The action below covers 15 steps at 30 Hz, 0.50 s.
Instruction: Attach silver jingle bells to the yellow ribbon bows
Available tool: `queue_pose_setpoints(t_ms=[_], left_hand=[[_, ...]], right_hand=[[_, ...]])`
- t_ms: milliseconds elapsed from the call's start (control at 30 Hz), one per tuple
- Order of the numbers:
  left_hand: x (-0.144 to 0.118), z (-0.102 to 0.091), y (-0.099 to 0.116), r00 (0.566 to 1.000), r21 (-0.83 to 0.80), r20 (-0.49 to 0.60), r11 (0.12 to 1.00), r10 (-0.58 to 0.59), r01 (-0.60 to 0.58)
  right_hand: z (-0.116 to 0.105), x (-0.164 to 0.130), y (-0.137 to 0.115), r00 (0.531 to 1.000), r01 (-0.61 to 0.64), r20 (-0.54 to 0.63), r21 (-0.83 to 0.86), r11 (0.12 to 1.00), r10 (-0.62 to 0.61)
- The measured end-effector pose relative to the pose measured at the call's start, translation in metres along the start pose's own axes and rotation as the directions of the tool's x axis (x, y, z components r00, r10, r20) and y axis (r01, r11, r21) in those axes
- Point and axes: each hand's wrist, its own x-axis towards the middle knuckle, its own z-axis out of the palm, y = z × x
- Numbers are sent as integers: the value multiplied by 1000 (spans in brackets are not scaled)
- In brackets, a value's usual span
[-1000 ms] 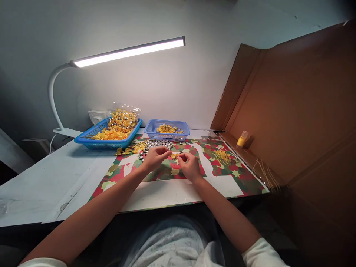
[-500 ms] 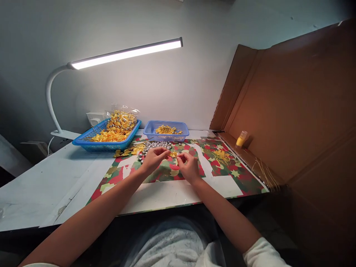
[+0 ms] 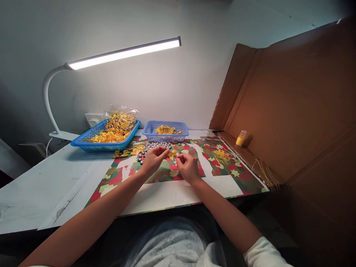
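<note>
Shiny metal beads (image 3: 155,145) — glossy printed mat (image 3: 222,168) — matt cardboard (image 3: 292,104)

This looks like a small handcraft workbench set against a plain wall, the kind used for piecework assembly. A clamp-on desk lamp (image 3: 122,55) lights a white table (image 3: 41,185) covered with a patterned mat (image 3: 222,174), and two blue baskets (image 3: 105,142) hold heaps of yellow bows and trimmings beside a pile of small silver beads (image 3: 155,145). A large cardboard sheet (image 3: 292,104) screens off the right side, with a little glue bottle (image 3: 241,138) standing at its foot.
</note>
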Motion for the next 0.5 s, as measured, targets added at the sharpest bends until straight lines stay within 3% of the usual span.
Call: queue_pose_setpoints(t_ms=[500], left_hand=[[-3,3,4,999,-14,15,999,-32,33]], right_hand=[[0,-1,-2,1000,-23,10,27,999,23]])
